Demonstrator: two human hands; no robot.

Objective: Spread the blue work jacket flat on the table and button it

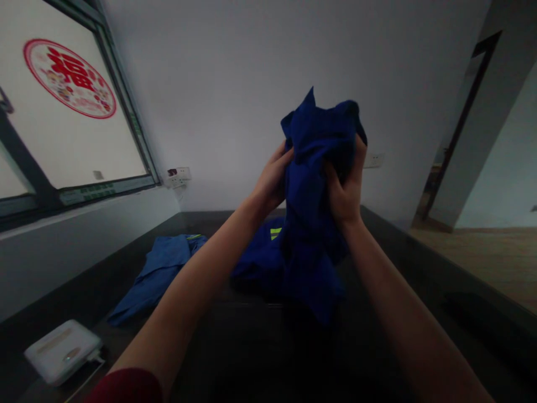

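two hands full: our left hand [274,176] and right hand [348,193] both grip the bunched blue cloth [308,190] up at one o'clock, over the dark table [409,263]. looks like we're at the holding-up step (lower end just hangs), so the next move probably calls for keeping both grips even.

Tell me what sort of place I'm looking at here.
Indoors, probably a room in a home, though a small office is possible: a red round sticker on the window, sockets on a plain wall, and a wood-look floor.
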